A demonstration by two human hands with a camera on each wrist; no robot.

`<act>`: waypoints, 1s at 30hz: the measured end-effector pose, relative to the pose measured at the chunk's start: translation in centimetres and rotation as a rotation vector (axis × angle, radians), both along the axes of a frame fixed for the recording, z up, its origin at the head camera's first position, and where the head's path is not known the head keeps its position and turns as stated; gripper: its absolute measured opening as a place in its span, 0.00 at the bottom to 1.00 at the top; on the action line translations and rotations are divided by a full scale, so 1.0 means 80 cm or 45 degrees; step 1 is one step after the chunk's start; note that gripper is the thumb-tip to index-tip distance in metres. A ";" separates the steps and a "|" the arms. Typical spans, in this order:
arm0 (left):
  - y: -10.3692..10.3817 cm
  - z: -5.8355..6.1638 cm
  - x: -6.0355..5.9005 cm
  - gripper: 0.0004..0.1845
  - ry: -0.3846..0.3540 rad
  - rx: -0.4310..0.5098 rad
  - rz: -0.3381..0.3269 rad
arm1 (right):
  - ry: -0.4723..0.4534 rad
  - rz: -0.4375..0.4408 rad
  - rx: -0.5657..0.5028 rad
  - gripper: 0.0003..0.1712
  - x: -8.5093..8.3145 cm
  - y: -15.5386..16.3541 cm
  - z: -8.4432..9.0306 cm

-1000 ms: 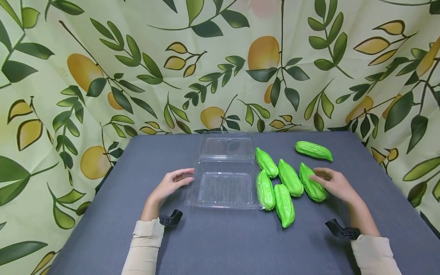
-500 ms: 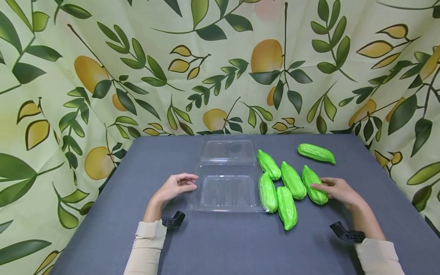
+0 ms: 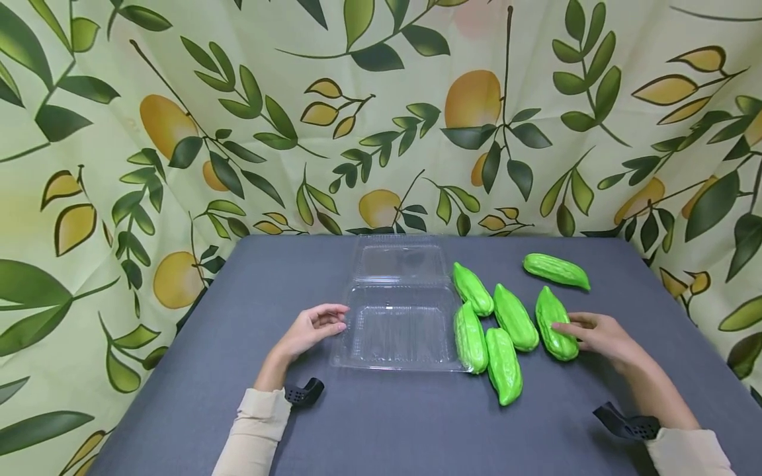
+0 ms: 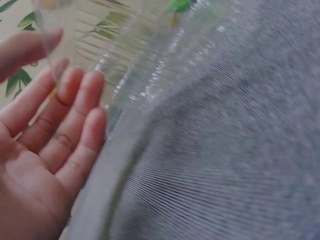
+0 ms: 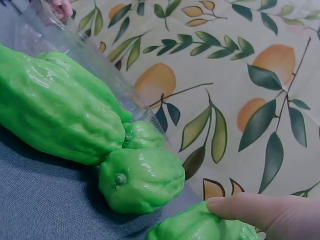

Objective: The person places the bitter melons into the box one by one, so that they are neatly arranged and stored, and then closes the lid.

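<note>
A clear plastic clamshell box [image 3: 394, 330] lies open mid-table, its lid [image 3: 401, 260] folded away from me. My left hand [image 3: 317, 324] rests at the box's left rim with relaxed fingers; in the left wrist view the fingers [image 4: 60, 125] lie beside the clear wall [image 4: 150, 75]. Several green gourds lie to the right of the box. My right hand [image 3: 586, 332] holds the rightmost gourd of the cluster [image 3: 550, 316], its fingers laid across it. The right wrist view shows my thumb [image 5: 250, 210] on that gourd [image 5: 195, 230].
Three gourds [image 3: 503, 365] lie between the box and the held one, another [image 3: 473, 288] sits by the lid, and one [image 3: 556, 270] lies apart at the back right. A leaf-and-fruit print cloth [image 3: 178, 132] hangs behind and beside the grey table [image 3: 405, 423].
My right hand came down from hovering over the rightmost clustered gourd and now lies on it. My left hand stays at the box's left rim.
</note>
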State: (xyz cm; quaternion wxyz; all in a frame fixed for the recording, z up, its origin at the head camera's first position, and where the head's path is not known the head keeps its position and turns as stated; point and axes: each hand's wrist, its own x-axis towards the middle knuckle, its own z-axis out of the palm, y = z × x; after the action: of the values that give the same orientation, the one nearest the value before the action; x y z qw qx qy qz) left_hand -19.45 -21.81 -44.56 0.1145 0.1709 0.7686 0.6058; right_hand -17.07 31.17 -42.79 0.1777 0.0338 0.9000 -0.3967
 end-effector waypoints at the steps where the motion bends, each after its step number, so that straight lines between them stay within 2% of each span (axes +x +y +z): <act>1: 0.000 -0.003 0.000 0.25 0.007 0.024 -0.010 | 0.004 -0.008 -0.003 0.49 0.002 0.001 0.001; 11: 0.003 -0.030 0.006 0.29 0.103 0.275 -0.079 | -0.042 -0.098 -0.068 0.52 0.017 -0.001 0.014; 15: 0.001 -0.035 0.005 0.27 0.137 0.303 -0.085 | -0.024 -0.112 -0.140 0.51 0.022 -0.006 0.018; 20: 0.001 -0.032 0.002 0.26 0.141 0.316 -0.062 | -0.002 -0.094 -0.204 0.50 0.024 -0.021 0.026; 23: 0.003 -0.026 0.000 0.25 0.148 0.280 -0.013 | 0.001 -0.075 -0.234 0.48 0.023 -0.032 0.030; 27: 0.007 -0.015 -0.002 0.21 0.170 0.134 0.068 | -0.010 -0.055 -0.271 0.48 0.024 -0.047 0.035; 30: 0.008 -0.007 -0.003 0.20 0.151 0.035 0.066 | -0.014 -0.032 -0.287 0.48 0.025 -0.060 0.038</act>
State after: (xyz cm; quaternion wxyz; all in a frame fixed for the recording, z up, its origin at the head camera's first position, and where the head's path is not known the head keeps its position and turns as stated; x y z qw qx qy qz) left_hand -19.66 -21.17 -45.10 0.0506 0.1882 0.7699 0.6077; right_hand -15.09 26.35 -39.73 0.1805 0.0269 0.8480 -0.4975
